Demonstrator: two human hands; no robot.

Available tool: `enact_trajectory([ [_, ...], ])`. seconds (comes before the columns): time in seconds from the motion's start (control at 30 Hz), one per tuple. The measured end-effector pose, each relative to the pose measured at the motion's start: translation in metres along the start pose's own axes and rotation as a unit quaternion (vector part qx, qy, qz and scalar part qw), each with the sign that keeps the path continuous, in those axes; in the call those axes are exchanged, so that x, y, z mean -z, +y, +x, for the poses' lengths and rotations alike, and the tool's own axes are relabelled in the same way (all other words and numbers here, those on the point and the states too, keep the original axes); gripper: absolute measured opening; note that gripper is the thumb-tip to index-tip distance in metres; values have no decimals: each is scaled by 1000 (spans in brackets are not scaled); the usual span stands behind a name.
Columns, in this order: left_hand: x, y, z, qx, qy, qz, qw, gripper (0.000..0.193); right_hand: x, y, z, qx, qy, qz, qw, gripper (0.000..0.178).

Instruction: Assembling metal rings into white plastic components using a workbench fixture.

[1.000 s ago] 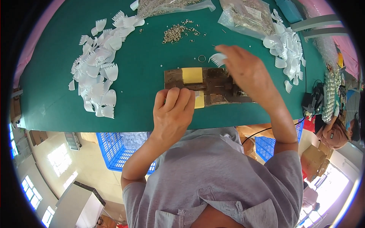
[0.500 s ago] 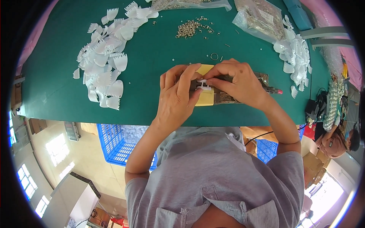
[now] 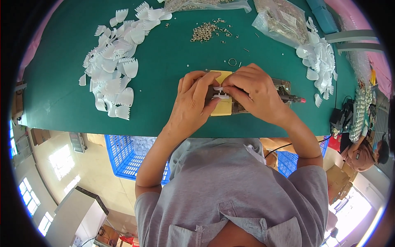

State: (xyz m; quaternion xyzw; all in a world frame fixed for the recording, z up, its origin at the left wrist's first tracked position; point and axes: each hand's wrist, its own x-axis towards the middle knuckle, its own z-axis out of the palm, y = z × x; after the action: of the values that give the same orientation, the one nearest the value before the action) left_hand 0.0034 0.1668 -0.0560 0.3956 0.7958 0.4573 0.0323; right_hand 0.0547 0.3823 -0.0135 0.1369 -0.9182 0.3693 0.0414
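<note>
A small white plastic piece sits on the dark block of a fixture, above its yellow plate. From the left, my left hand closes on it, with thumb and forefinger at its left end. My right hand is in a pinch at the piece's right end, thumb and forefinger pressed together. Whatever lies between those right fingertips is too small and covered to name. The fixture's metal body reaches right under my right hand and ends in a red-tipped lever.
Toothed white plastic pieces lie heaped at left, with another heap at right. Behind the fixture are small metal parts, a metal ring and clear bags. A blue basket stands below the table edge.
Both hands stay at the fixture with only slight shifts of the fingers. The right hand has turned a little, and the white piece shows at a slightly different angle.
</note>
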Motion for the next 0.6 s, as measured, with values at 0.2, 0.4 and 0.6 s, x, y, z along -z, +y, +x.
enact_trajectory([
  [0.2,2,2,3,-9,-1,-15,1000,65,3,-11,2,68,5,-100,993,7],
  [0.4,5,0,4,-3,-36,-11,999,58,6,-14,4,80,-24,-159,984,10],
  [0.6,3,1,4,-26,-12,8,1000,54,11,-18,9,86,-49,-182,978,7],
])
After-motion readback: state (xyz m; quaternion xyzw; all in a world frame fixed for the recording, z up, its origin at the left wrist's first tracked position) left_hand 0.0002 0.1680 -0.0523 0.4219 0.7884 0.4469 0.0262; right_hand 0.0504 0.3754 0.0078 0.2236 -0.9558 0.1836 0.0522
